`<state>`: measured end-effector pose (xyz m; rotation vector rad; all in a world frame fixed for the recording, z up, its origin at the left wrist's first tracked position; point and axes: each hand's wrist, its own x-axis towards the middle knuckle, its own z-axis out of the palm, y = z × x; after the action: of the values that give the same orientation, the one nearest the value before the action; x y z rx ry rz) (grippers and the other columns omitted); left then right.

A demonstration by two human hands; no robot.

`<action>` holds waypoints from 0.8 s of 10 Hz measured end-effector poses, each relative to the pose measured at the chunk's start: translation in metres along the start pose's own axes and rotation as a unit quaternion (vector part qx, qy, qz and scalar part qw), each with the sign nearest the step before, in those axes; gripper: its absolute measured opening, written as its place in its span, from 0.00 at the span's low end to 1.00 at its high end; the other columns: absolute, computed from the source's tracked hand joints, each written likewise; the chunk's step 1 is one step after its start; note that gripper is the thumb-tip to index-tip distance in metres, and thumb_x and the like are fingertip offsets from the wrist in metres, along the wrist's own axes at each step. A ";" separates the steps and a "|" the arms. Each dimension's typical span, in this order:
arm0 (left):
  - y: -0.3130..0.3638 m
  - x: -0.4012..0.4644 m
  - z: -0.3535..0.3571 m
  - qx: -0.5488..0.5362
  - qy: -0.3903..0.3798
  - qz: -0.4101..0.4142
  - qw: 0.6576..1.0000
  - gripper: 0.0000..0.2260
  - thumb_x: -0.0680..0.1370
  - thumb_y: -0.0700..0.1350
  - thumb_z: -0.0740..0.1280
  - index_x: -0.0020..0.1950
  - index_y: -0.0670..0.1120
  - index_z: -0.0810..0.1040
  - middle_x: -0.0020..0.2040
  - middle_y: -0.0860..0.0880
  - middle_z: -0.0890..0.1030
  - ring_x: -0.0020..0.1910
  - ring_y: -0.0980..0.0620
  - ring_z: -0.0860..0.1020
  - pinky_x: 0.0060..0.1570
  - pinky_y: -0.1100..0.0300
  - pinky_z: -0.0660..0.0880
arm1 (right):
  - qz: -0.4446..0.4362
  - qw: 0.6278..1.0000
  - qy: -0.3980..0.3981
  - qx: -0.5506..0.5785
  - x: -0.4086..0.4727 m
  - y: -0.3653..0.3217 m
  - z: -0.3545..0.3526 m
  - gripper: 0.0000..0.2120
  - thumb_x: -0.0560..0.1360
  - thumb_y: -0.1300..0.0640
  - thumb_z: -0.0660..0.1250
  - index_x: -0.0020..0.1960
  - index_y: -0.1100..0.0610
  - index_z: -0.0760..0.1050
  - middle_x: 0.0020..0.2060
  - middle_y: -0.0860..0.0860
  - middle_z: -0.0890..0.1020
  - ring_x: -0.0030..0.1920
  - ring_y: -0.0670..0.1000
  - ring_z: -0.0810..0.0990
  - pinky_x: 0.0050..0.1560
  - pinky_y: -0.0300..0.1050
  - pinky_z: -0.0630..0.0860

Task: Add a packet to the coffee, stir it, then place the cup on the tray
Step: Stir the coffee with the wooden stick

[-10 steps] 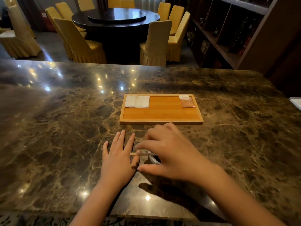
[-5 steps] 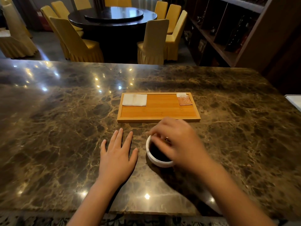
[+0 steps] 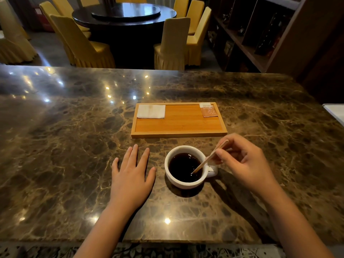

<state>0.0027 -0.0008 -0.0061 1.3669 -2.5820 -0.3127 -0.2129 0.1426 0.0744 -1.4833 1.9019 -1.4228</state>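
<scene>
A white cup (image 3: 186, 181) of dark coffee stands on the marble counter, handle to the right. My right hand (image 3: 245, 162) pinches a thin wooden stir stick (image 3: 210, 157) whose lower end dips into the coffee at the cup's right side. My left hand (image 3: 130, 177) lies flat on the counter just left of the cup, fingers spread, holding nothing. Beyond the cup sits a wooden tray (image 3: 178, 135). An orange packet (image 3: 209, 110) lies in the tray's far right corner and a folded white napkin (image 3: 151, 111) in its far left corner.
The marble counter (image 3: 65, 146) stretches wide to both sides. A white object (image 3: 335, 112) pokes in at the right edge. Behind the counter stand a round dark table (image 3: 123, 13) with yellow-covered chairs and a dark wooden shelf unit (image 3: 260, 34).
My right hand lifted off the cup's top and shifted right, uncovering the coffee. The stick, earlier lying flat across the cup, now slants into the coffee. My left hand stayed put.
</scene>
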 end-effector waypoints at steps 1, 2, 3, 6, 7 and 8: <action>0.000 0.000 0.000 0.000 0.001 0.000 1.000 0.26 0.78 0.60 0.48 0.75 0.56 0.50 0.78 0.49 0.49 0.76 0.53 0.44 0.72 0.45 0.42 | 0.023 0.996 0.005 0.090 -0.005 0.002 0.011 0.10 0.74 0.66 0.67 0.43 0.51 0.77 0.40 0.51 0.83 0.38 0.48 0.84 0.37 0.38 0.80; 0.000 0.000 0.001 -0.001 -0.001 0.002 1.000 0.26 0.78 0.60 0.48 0.75 0.56 0.50 0.78 0.49 0.49 0.76 0.53 0.44 0.72 0.45 0.42 | 0.016 0.989 0.039 0.141 -0.005 0.004 0.030 0.04 0.74 0.59 0.66 0.43 0.51 0.77 0.40 0.50 0.83 0.40 0.50 0.85 0.39 0.39 0.80; -0.001 0.000 0.001 0.002 0.000 0.001 1.000 0.26 0.78 0.60 0.48 0.75 0.56 0.50 0.78 0.49 0.49 0.76 0.53 0.44 0.72 0.45 0.42 | -0.003 0.990 0.061 0.125 0.000 0.004 0.035 0.02 0.73 0.54 0.66 0.44 0.52 0.77 0.40 0.48 0.83 0.42 0.49 0.84 0.40 0.39 0.80; -0.001 0.001 0.001 -0.001 -0.001 0.003 1.000 0.26 0.78 0.60 0.47 0.75 0.57 0.49 0.78 0.49 0.49 0.76 0.53 0.44 0.72 0.45 0.41 | -0.056 0.994 0.088 -0.031 -0.004 -0.001 0.020 0.06 0.74 0.54 0.62 0.45 0.55 0.75 0.38 0.49 0.80 0.40 0.49 0.79 0.38 0.42 0.77; -0.001 0.001 0.001 0.000 -0.001 0.004 1.000 0.26 0.78 0.60 0.47 0.75 0.57 0.49 0.78 0.49 0.49 0.76 0.53 0.44 0.72 0.45 0.41 | -0.067 0.993 0.071 -0.073 -0.006 -0.007 0.016 0.04 0.75 0.57 0.62 0.45 0.57 0.75 0.38 0.50 0.80 0.39 0.48 0.78 0.36 0.38 0.75; -0.001 0.000 0.001 0.001 0.000 0.005 1.000 0.26 0.78 0.60 0.47 0.75 0.56 0.50 0.78 0.49 0.49 0.76 0.53 0.44 0.73 0.45 0.42 | -0.058 0.994 0.052 -0.078 -0.011 -0.012 0.013 0.03 0.73 0.60 0.62 0.44 0.57 0.74 0.37 0.48 0.79 0.39 0.47 0.78 0.35 0.33 0.74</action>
<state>0.0034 -0.0014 -0.0071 1.3534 -2.5888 -0.3098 -0.1927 0.1464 0.0757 -1.6442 2.0614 -1.4558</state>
